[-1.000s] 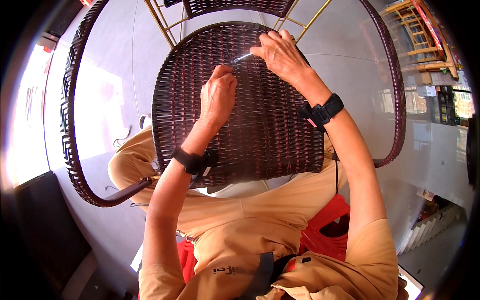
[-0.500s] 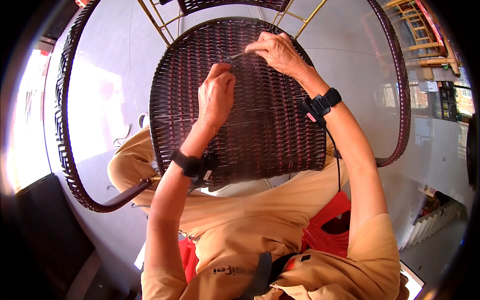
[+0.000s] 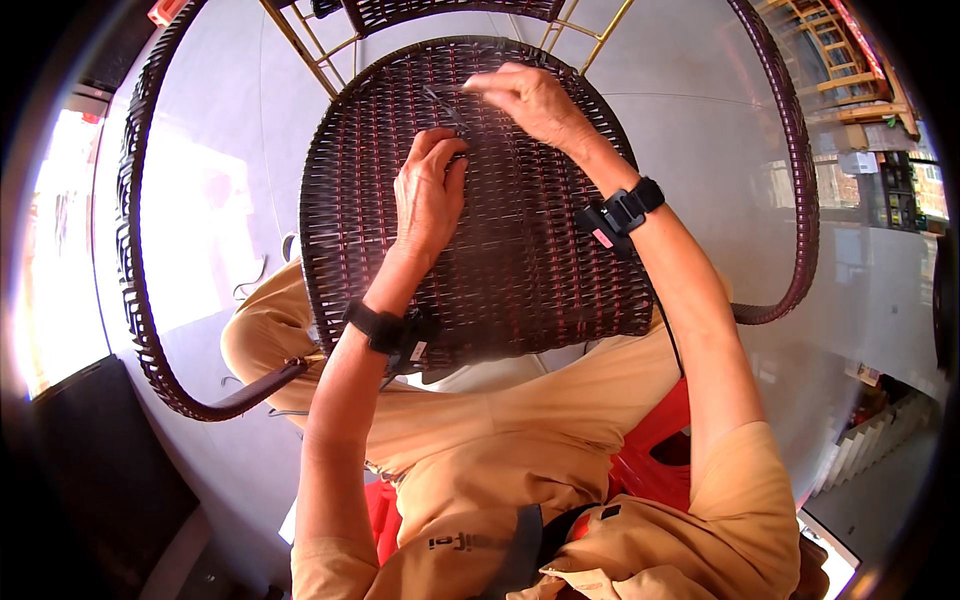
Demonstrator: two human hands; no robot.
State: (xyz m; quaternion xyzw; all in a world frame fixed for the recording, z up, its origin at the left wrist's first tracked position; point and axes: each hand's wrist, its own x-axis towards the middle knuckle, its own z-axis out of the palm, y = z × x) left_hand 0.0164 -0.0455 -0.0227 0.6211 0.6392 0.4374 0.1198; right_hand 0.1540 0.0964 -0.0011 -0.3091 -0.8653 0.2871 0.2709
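A dark brown woven chair seat (image 3: 480,240) with reddish streaks stands tilted over my lap. My left hand (image 3: 430,190) is over its upper middle, fingers curled and closed on a thin dark weaving strip (image 3: 443,106), whose looped end sticks out beyond the fingertips. Right of it and farther up, my right hand (image 3: 535,105) hovers above the weave, fingers pressed together and pointing left. Its fingertips are smeared by motion, and whatever they pinch cannot be made out. Both wrists carry black straps with small boxes.
The chair's wrapped arm hoops (image 3: 800,190) curve around both sides. Gold-coloured metal bars (image 3: 297,45) join the seat to a woven part at the top. I sit on a red plastic stool (image 3: 655,465). A cable hangs from my right wrist. Wooden frames (image 3: 860,80) stand at the far right.
My right hand has moved slightly left and toward the far side. The strip stretched between both hands before; now it loops up beside the left fingertips. My left hand has barely shifted.
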